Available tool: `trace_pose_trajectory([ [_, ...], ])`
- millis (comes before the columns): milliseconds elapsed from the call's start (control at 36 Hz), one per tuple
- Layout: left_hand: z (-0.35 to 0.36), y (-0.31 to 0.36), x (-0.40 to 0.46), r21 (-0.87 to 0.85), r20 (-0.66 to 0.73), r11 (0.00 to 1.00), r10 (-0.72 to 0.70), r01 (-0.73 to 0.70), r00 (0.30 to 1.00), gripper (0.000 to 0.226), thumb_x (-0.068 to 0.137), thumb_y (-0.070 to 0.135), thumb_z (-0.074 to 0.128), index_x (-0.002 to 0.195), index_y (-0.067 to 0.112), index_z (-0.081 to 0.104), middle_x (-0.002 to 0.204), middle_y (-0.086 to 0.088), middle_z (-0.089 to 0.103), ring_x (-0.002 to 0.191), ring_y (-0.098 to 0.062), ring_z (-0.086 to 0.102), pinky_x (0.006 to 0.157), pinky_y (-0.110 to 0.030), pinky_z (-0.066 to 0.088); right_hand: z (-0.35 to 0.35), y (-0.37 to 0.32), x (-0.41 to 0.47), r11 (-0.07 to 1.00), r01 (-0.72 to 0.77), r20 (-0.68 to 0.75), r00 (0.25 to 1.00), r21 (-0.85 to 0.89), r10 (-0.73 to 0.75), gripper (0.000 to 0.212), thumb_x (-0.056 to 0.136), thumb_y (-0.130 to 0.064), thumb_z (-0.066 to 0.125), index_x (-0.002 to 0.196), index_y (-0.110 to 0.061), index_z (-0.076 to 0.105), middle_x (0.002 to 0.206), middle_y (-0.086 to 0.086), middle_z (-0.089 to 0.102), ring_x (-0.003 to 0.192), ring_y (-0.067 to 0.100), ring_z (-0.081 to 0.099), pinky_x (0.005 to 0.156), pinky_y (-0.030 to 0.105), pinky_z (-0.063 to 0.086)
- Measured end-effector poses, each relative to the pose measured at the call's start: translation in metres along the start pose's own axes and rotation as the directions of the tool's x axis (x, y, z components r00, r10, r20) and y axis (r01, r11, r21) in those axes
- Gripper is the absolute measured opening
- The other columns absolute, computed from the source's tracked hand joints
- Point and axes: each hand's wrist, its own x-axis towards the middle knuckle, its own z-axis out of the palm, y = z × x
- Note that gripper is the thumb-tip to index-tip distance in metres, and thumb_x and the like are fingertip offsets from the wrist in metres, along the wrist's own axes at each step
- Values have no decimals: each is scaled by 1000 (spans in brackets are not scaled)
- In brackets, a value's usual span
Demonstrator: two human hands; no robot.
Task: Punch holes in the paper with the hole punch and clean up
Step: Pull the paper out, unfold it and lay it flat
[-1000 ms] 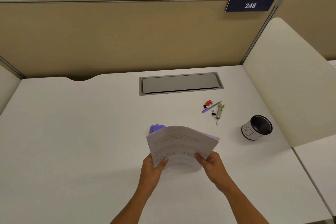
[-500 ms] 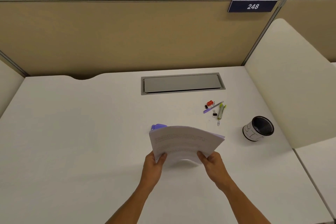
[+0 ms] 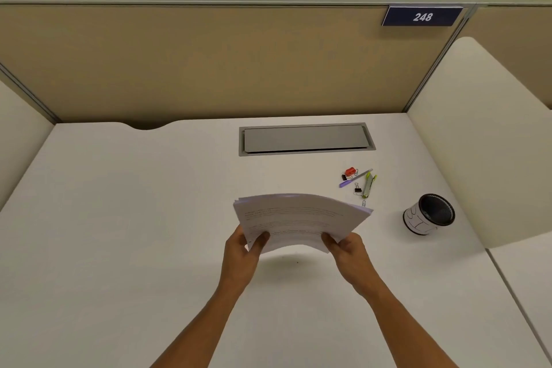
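— Presently, where does the paper [image 3: 298, 218] stand?

— Held above the white table [image 3: 119, 218], clear of its surface, a shadow beneath. The stack bows upward in the middle, printed side up. The left hand [image 3: 242, 251] is clamped on its near left corner, thumb on top; the right hand [image 3: 348, 251] is clamped on its near right corner likewise.

— And the hole punch?

— Not discernible; only a faint purple tint shows along the stack's far edge, and what it belongs to cannot be told.

— Other items?

— Beyond the stack's right corner lies a small cluster: a red binder clip [image 3: 350, 172], a purple pen [image 3: 355, 178], a green pen [image 3: 369, 185], a black binder clip [image 3: 357, 189] and a paper clip [image 3: 363, 203]. Well to the right, a black mesh cup [image 3: 430, 214] rests tilted. A grey cable hatch [image 3: 306, 139] is set into the far table, closed.
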Motion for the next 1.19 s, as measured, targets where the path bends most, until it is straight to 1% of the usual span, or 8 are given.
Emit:
trace_pose_trajectory([
  [139, -2, -9, -5, -13, -60, 999, -34, 33, 998, 19, 92, 17, 73, 84, 34, 71, 72, 17, 73, 69, 2, 65, 64, -8, 48, 4, 6, -6, 999, -36, 1, 999, -25, 36, 32, 103, -14, 55, 102, -42, 70, 104, -20, 75, 99, 0, 68, 81, 12, 53],
  [333, 5, -12, -9, -26, -62, 999, -36, 34, 997, 26, 90, 18, 74, 78, 41, 73, 74, 15, 74, 69, 0, 66, 65, -9, 49, 2, 11, -15, 999, -41, -29, 999, -16, 41, 34, 103, -17, 56, 99, -48, 71, 101, -19, 75, 96, -1, 68, 78, 12, 54],
  [472, 10, -11, -10, -23, -15, 999, -34, 34, 999, 19, 96, 20, 67, 104, 36, 69, 98, 21, 76, 95, -1, 70, 78, -11, 55, 4, 13, -18, 1000, -20, -2, 1000, -6, 20, 47, 104, -13, 53, 103, -57, 70, 108, -23, 73, 103, -3, 66, 82, 7, 49],
  [639, 7, -14, -12, -15, -19, 998, -62, 62, 998, 21, 94, 18, 69, 105, 36, 70, 99, 17, 77, 98, -3, 70, 80, -13, 52, 8, 16, -15, 1000, -13, 10, 1000, -1, 13, 43, 104, -14, 53, 109, -54, 69, 112, -20, 73, 106, -1, 66, 84, 6, 49],
  [750, 8, -25, -14, -2, 4, 991, -133, 133, 991, 23, 95, 17, 68, 114, 30, 67, 106, 12, 76, 103, -9, 70, 84, -19, 54, 7, 27, -18, 999, -45, 6, 999, 3, 45, 40, 105, -14, 52, 111, -49, 70, 113, -15, 74, 108, 4, 67, 86, 10, 51],
  [917, 12, -44, -20, 40, 65, 966, -259, 257, 964, 35, 94, 9, 68, 126, 24, 64, 118, 3, 73, 114, -19, 66, 97, -31, 54, 7, 50, -24, 992, -127, -4, 992, 15, 127, 25, 102, -17, 57, 123, -29, 65, 115, -12, 74, 111, 10, 67, 96, 28, 55],
  [1056, 14, -37, -22, 72, 16, 978, -196, 194, 980, 20, 96, 21, 66, 115, 29, 65, 107, 11, 73, 107, -15, 67, 79, -17, 49, 3, 44, -24, 991, -130, -48, 990, 28, 132, 25, 105, -16, 52, 117, -33, 67, 110, -14, 75, 105, 5, 68, 85, 19, 55],
  [1194, 16, -23, -28, 96, 18, 987, -132, 129, 991, 22, 97, 26, 65, 109, 44, 61, 109, 13, 73, 103, -1, 65, 77, -11, 46, -1, 36, -28, 993, -101, -94, 990, 60, 106, 24, 104, -12, 52, 111, -29, 68, 102, -15, 76, 96, 2, 70, 77, 12, 53],
])
